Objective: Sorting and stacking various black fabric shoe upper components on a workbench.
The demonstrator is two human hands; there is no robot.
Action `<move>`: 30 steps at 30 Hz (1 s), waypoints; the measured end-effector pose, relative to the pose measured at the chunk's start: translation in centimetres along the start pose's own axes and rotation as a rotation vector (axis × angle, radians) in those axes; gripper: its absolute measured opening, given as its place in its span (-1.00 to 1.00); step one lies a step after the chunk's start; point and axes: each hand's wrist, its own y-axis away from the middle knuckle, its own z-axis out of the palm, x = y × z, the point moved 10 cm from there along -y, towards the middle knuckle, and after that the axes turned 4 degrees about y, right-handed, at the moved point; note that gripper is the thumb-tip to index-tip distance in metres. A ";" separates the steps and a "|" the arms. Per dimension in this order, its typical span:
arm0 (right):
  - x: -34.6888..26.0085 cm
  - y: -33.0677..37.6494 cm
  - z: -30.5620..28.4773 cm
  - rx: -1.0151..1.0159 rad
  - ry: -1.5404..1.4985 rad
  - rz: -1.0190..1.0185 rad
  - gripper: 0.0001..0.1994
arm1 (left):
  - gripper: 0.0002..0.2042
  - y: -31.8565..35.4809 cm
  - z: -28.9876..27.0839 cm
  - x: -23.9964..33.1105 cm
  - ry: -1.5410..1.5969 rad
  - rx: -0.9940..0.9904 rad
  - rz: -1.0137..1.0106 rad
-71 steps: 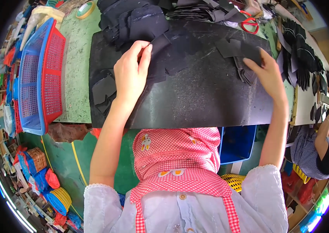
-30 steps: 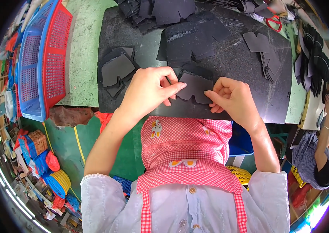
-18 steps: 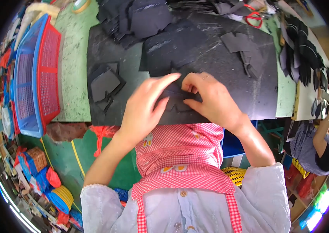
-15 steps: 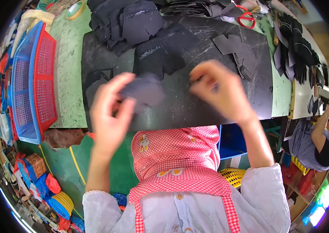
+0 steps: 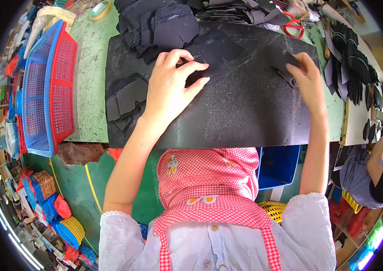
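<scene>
Two nested mesh baskets (image 5: 49,86), red inside blue, far left on the worktop (image 5: 89,81); contents not visible. Left hand (image 5: 169,86), fingers spread, flat on a black cut piece (image 5: 214,52) at the mat's (image 5: 245,113) far middle. Right hand (image 5: 306,81), fingers pinching a small black piece (image 5: 286,61) at right.

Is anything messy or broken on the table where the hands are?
Nothing looks broken. The black cut pieces lie in loose, uneven heaps rather than neat stacks, and the red-handled scissors sit half among them. The left hand presses on one piece; the right hand touches another near the black mat edge.
</scene>
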 end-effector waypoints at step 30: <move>-9.8 11.8 13.7 -0.809 -0.674 0.253 -0.81 | -0.77 9.4 -1.0 -1.3 0.878 -0.288 -0.786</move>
